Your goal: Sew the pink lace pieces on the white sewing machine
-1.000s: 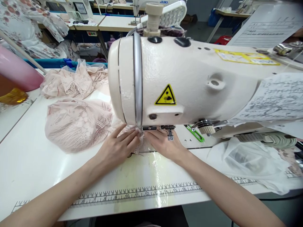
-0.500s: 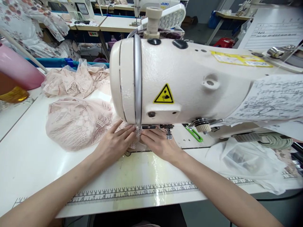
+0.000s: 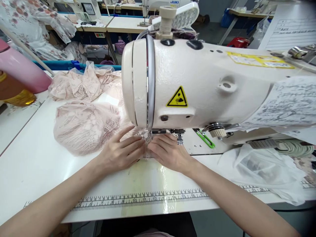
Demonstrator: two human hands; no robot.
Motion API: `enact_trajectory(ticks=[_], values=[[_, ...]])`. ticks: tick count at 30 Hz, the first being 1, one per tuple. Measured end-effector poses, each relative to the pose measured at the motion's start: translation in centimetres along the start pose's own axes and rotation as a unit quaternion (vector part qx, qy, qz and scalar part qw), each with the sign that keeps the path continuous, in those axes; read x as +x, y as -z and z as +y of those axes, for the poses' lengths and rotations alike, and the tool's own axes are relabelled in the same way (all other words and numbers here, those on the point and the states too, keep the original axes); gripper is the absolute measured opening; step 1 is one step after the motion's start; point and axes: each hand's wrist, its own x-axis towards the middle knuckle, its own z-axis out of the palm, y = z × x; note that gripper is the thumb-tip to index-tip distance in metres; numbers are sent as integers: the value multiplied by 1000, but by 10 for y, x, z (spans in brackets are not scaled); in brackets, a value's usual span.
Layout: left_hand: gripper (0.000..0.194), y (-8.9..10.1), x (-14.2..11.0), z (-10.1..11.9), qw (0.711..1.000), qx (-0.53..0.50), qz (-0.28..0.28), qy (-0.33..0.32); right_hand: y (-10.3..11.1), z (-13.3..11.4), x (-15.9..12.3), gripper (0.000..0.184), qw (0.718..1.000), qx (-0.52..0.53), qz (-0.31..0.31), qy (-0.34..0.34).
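Observation:
A cream sewing machine [image 3: 197, 82] fills the middle of the view, its head hiding the needle. My left hand [image 3: 122, 151] lies flat, fingers stretched out, on pink lace fabric [image 3: 84, 126] just left of the presser foot [image 3: 178, 135]. My right hand [image 3: 170, 152] rests on the same lace strip directly in front of the foot, fingers together and pressing it down. The two hands nearly touch at the fingertips under the machine head.
More pink lace [image 3: 79, 84] is heaped at the back left. A printed ruler [image 3: 148, 199] runs along the white table's [image 3: 29, 158] front edge. Clear plastic bags [image 3: 261, 168] lie on the right, paper sheets [image 3: 286, 105] over the machine arm. A pink container [image 3: 22, 74] stands far left.
Both hands stay on the lace at the presser foot with hardly any shift. The camera has swung slightly left, so everything sits a little further right in view.

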Motion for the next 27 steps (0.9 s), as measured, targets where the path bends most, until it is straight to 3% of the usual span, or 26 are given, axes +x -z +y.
enact_trajectory(ticks=[6, 11, 20, 27], values=[[7, 5, 4, 2, 1000, -4, 10, -27, 2, 0, 1, 6, 997, 28, 39, 66], [6, 5, 1, 2, 999, -21, 6, -36, 2, 0, -1, 12, 994, 44, 45, 84], [52, -9, -4, -1, 987, -54, -143, 42, -1, 0, -4, 11, 994, 47, 46, 90], [55, -12, -9, -3, 979, -58, -185, 65, 0, -1, -2, 15, 995, 41, 42, 86]])
